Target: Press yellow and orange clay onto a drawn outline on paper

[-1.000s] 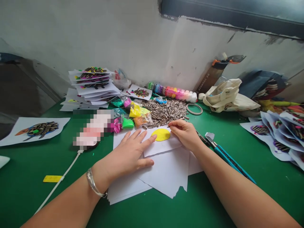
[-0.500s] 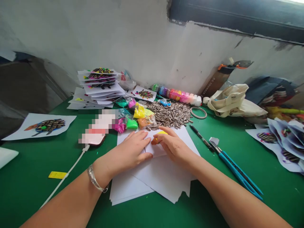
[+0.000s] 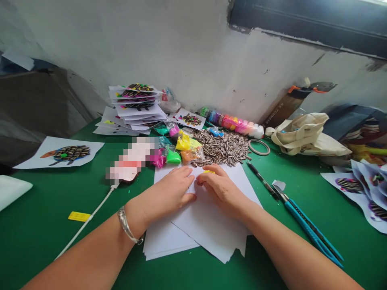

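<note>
White sheets of paper [image 3: 211, 225] lie in a loose pile in front of me, the top one torn along its lower edge. My left hand [image 3: 172, 187] rests flat on the paper with its fingers spread a little. Across from it, my right hand [image 3: 222, 187] is curled over the sheets, fingertips bent down. A bit of yellow clay [image 3: 209, 172] shows behind the fingers of my right hand; what those fingertips pinch is hidden. Just beyond the paper are bagged clays, among them a green one [image 3: 173, 156], and a heap of striped seeds [image 3: 228, 147].
Pen [image 3: 262, 180], blue tweezers [image 3: 314, 229] and a tape ring [image 3: 259, 147] lie on the right. A phone with a white cable [image 3: 99, 206] is at left. Seed pictures [image 3: 137, 108] are stacked at the back, near a cloth bag [image 3: 308, 135].
The view has shifted a little, so things on the table appear farther right. My right fingers are curled slightly lower over the paper; my left hand stays on it.
</note>
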### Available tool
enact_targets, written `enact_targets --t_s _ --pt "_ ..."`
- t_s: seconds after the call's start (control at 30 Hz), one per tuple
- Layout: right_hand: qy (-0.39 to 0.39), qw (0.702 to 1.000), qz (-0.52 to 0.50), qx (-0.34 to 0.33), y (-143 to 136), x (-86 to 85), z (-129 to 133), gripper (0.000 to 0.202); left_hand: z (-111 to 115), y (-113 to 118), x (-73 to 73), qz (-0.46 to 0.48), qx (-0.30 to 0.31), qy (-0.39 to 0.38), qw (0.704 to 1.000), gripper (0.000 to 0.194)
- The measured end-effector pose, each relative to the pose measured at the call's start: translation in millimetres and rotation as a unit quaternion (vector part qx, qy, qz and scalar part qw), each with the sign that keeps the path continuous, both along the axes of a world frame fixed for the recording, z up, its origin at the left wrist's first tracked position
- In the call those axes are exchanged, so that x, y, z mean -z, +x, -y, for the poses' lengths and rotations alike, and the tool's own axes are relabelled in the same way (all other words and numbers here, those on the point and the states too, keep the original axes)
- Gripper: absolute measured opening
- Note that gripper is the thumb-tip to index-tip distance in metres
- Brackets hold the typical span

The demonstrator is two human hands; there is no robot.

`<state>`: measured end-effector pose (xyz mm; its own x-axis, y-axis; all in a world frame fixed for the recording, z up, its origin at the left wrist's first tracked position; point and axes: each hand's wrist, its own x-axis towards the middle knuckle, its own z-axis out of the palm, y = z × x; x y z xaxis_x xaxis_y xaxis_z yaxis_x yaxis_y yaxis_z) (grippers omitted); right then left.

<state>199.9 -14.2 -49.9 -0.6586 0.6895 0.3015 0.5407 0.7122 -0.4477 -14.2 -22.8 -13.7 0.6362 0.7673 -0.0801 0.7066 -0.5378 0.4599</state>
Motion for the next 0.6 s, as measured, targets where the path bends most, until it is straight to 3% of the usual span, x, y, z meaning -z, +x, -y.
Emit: enact_targets --t_s 0.1,0.27,0.47,0.6 --pt "-0.004 1.0 -0.016 0.014 0.2 0.3 0.0 0.025 0.1 -0.6 1.2 0.008 0.001 0.011 1.0 0.023" --pt "0.025 0.997 0.074 -0.024 1.4 0.9 3.1 0.028 -0.2 -1.6 6.1 0.009 0.0 0.022 1.0 0.017" --pt "0.061 0.998 0.017 0.018 7.3 3.1 4.3 0.031 1.2 -2.5 8.0 0.006 0.004 0.036 0.999 0.025" --pt "0.055 0.995 0.079 -0.006 6.3 4.4 4.2 0.03 1.1 -1.3 7.1 -0.015 0.004 0.029 0.999 0.019"
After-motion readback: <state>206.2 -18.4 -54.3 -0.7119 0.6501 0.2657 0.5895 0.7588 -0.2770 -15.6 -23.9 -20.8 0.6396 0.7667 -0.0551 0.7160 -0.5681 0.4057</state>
